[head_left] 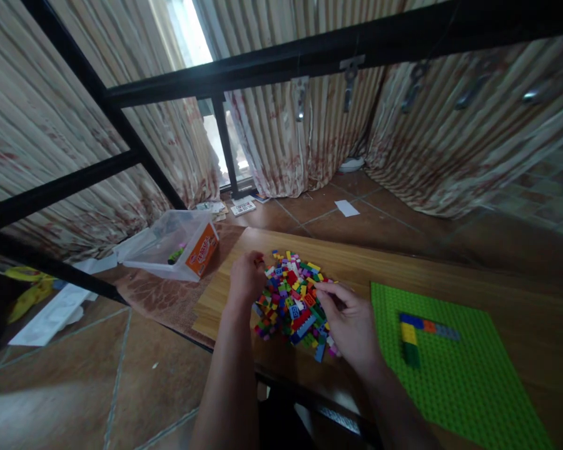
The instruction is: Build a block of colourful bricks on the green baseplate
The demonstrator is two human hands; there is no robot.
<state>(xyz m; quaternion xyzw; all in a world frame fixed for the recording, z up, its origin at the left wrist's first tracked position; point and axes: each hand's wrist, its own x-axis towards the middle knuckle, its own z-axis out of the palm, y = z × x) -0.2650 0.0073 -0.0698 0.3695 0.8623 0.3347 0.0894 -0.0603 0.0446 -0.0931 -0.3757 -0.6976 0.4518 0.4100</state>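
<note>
a loose pile of small bricks (288,294) in many colours lies on the wooden table (356,251), toward its left part. the two hands are apart from each other, one on either side of the pile. the left hand (248,276) is at the far left edge of the pile, its fingers curled in among the bricks; whether they hold one, i cannot tell. the right hand (349,315) reaches over the pile from the right, thumb and forefinger brought close together at a small yellow brick (311,281); i cannot tell if it is gripped or only touched.

to the right of the pile, a green studded baseplate (460,387) lies flat on the table. near its far left corner sits an l-shaped line of bricks (429,326): blue, orange and grey run to the right, while yellow and dark green run toward the near side.

left of the table, a clear plastic box (152,270) with an orange label (202,250) stands on a brown patterned cloth (166,306), a few coloured pieces inside. beyond the table, a white sheet (347,208) lies on the tiled floor (309,209), and striped curtains (272,144) hang behind a black metal frame (263,70).
</note>
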